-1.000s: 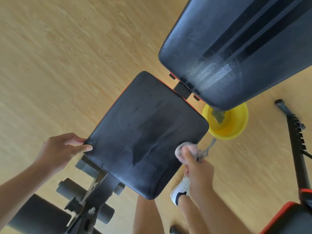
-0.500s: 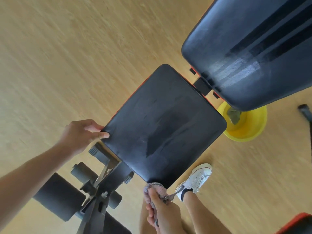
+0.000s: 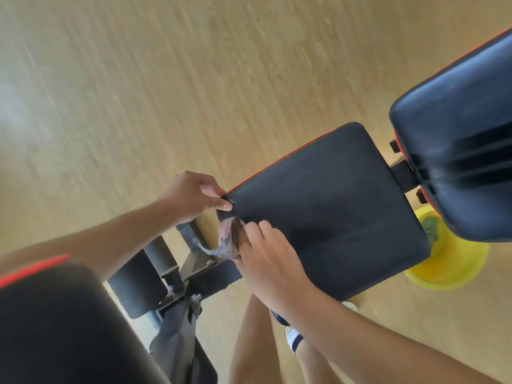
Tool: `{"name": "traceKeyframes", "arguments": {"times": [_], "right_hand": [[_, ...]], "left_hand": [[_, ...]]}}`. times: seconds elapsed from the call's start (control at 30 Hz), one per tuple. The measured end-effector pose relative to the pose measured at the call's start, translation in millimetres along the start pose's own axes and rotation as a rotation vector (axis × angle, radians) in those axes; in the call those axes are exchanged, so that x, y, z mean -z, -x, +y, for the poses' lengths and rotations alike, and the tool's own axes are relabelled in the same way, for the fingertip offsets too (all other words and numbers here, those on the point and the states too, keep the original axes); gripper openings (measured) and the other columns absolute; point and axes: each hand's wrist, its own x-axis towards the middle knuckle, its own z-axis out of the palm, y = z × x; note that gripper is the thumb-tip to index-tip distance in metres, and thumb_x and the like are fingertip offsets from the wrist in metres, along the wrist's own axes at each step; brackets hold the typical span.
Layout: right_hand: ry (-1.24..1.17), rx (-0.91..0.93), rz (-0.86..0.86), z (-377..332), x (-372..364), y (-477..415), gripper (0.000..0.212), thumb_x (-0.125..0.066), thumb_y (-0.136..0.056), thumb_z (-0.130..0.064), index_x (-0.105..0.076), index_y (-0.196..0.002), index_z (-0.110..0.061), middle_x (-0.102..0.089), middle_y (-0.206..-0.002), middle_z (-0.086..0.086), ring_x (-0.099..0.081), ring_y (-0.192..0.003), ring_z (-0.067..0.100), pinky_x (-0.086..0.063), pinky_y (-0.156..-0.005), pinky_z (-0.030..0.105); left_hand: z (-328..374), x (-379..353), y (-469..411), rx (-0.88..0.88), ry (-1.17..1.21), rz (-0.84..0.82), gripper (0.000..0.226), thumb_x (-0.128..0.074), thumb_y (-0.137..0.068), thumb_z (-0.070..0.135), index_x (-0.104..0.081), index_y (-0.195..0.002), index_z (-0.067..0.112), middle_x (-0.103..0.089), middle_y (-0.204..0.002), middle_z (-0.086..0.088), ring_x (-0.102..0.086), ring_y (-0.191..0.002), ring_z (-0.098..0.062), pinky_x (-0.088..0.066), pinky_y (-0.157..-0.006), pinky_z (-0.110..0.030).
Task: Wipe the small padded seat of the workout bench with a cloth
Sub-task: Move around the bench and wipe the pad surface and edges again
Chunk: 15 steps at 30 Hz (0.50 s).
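Since half a sec ago the right hand (image 3: 266, 261) w/ the cloth (image 3: 228, 239) has come up from below the seat's near edge to the corner by the left hand (image 3: 194, 196), and the whole view has swung so the backrest (image 3: 457, 167) sits far right.

Head cam: small padded seat (image 3: 332, 206) lies mid-frame, black w/ an orange edge, over a wood floor (image 3: 166, 79). Left hand pinches the seat's corner, thumb on top, steadying it. Right hand is closed around the bunched cloth, pressing it on the seat's edge right beside that thumb; a loose tail dangles toward the frame (image 3: 191, 267). Yellow bowl (image 3: 448, 267) sits on the floor under the backrest.

Risks imo: the tail could snag on the frame bolts, and the far half could get skipped since the reach is longer.
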Motion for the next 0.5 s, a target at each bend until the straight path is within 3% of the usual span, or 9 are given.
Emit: {"name": "traceKeyframes", "arguments": {"times": [0.07,0.13,0.2,0.3,0.43,0.5], "right_hand": [[0.045,0.186,-0.029,0.4,-9.9,26.9,0.019,-0.07,-0.073,0.002,-0.069,-0.089,-0.007,-0.056,-0.08,0.007,-0.047,-0.071,0.023,-0.035,-0.057,0.033],[0.043,0.26,0.006,6.1,-10.0,25.1,0.018,-0.065,-0.08,0.004,-0.072,-0.095,-0.004,-0.058,-0.08,0.007,-0.049,-0.07,0.022,-0.042,-0.057,0.033],[-0.014,0.157,0.117,8.5,0.3,-5.6,0.021,-0.051,-0.094,0.003,-0.072,-0.095,-0.001,-0.058,-0.078,0.009,-0.051,-0.068,0.023,-0.046,-0.057,0.032],[-0.061,0.001,0.236,11.1,5.9,-41.9,0.015,-0.061,-0.088,0.009,-0.07,-0.086,-0.003,-0.055,-0.076,0.01,-0.052,-0.067,0.024,-0.048,-0.058,0.032],[0.003,0.189,0.073,16.4,-3.0,3.6,0.018,-0.061,-0.083,0.004,-0.073,-0.09,-0.008,-0.059,-0.076,0.006,-0.053,-0.066,0.021,-0.051,-0.059,0.03],[0.014,0.189,0.068,26.4,5.0,7.4,0.016,-0.062,-0.084,0.001,-0.074,-0.09,-0.009,-0.059,-0.075,0.004,-0.054,-0.065,0.019,-0.05,-0.058,0.028]], "left_hand": [[0.1,0.6,0.4,0.012,0.017,-0.008,0.018,-0.094,-0.066,0.029,-0.081,-0.077,0.025,-0.078,-0.082,0.01,-0.068,-0.083,-0.003,-0.046,-0.069,-0.021],[0.0,1.7,2.0,0.016,0.012,-0.008,0.018,-0.095,-0.065,0.03,-0.079,-0.074,0.028,-0.077,-0.081,0.012,-0.067,-0.083,-0.003,-0.045,-0.067,-0.022],[-0.1,2.3,1.2,0.015,-0.01,0.002,0.014,-0.093,-0.069,0.027,-0.08,-0.076,0.027,-0.077,-0.083,0.012,-0.067,-0.084,-0.003,-0.045,-0.067,-0.023],[0.2,2.4,-0.1,0.006,-0.031,0.017,0.013,-0.086,-0.078,0.019,-0.078,-0.072,0.028,-0.078,-0.086,0.009,-0.069,-0.088,-0.009,-0.05,-0.073,-0.026],[1.0,3.3,1.2,0.048,0.016,-0.01,0.017,-0.095,-0.064,0.031,-0.078,-0.07,0.03,-0.078,-0.08,0.01,-0.069,-0.086,-0.009,-0.052,-0.078,-0.029],[2.2,3.8,2.3,0.048,0.032,-0.019,0.019,-0.096,-0.062,0.034,-0.08,-0.071,0.029,-0.079,-0.079,0.009,-0.07,-0.086,-0.01,-0.051,-0.077,-0.03]]}}
